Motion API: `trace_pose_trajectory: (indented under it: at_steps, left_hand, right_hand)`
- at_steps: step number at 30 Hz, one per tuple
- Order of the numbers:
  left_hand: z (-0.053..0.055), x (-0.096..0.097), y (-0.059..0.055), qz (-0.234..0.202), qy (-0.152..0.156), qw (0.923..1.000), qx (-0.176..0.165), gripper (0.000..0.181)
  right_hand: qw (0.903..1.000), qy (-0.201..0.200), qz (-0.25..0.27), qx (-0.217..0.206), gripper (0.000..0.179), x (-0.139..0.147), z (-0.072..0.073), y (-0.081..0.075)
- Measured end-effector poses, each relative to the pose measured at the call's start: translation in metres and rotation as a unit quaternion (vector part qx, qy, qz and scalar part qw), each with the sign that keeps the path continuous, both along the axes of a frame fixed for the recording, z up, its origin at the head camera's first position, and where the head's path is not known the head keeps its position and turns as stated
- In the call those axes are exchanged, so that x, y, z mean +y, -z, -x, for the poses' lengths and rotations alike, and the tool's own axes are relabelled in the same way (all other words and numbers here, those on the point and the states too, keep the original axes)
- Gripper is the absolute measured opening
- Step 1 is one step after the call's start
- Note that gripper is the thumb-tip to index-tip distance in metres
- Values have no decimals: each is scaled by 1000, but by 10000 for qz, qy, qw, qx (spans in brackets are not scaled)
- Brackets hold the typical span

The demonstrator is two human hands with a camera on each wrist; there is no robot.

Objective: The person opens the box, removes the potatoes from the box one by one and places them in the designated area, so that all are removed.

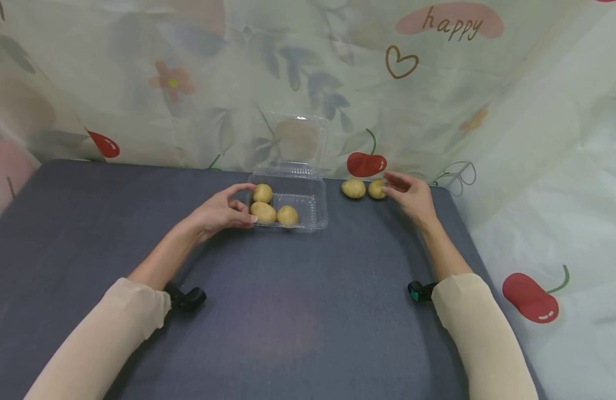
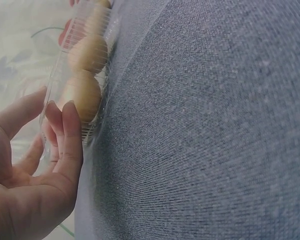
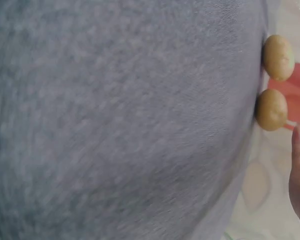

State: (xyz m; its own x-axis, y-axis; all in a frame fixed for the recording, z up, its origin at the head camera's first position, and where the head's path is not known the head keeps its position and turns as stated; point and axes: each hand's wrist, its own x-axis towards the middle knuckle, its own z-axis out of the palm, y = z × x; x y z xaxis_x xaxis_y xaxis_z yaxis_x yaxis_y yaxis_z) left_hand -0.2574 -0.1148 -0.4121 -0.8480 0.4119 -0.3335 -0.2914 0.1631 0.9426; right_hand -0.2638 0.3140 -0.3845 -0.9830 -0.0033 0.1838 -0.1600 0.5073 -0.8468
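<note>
A clear plastic clamshell container [image 1: 315,203] stands near the table's back edge, its lid [image 1: 303,139] raised. Three potatoes [image 1: 263,212] lie in its left and front part. My left hand [image 1: 220,214] grips the container's left side, thumb at the near corner and a finger at the far one; the left wrist view shows fingertips [image 2: 70,107] against the clear wall. Right of the container, two more potatoes [image 1: 353,188] sit on the table. My right hand [image 1: 410,194] is beside the rightmost potato [image 3: 271,110], fingers spread and a small gap showing in the right wrist view.
A dark grey cloth covers the table [image 1: 288,300]. Behind it and to the right hangs a pale printed curtain [image 1: 188,128], close to the back edge. Both wrists wear black straps with a small device [image 1: 188,299].
</note>
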Motion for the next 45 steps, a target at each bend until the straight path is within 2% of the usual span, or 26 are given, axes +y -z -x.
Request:
trace_pose_trajectory:
  at_steps: [3, 10, 16, 27, 33, 45]
  left_hand:
    - [1, 0, 0, 0, 4, 10000, 6, 86]
    - [2, -1, 1, 22, 19, 10000, 21, 86]
    - [0, 0, 1, 11, 2, 10000, -15, 86]
    - [-1, 0, -1, 38, -20, 10000, -6, 85]
    - [-1, -1, 0, 20, 30, 10000, -22, 86]
    - [-2, 0, -4, 198, 94, 9997, 146, 85]
  right_hand:
    - [9998, -192, 105, 16, 44, -6, -6, -10]
    - [9980, -538, 264, 195, 44, -12, -9, -15]
    - [9951, -860, 401, 269, 42, -19, -16, -14]
    - [9894, -1203, 716, 375, 43, -42, -28, -15]
    - [9846, -1476, 858, 364, 43, -53, -30, -11]
    - [9760, -1997, 742, 455, 41, -87, -30, -6]
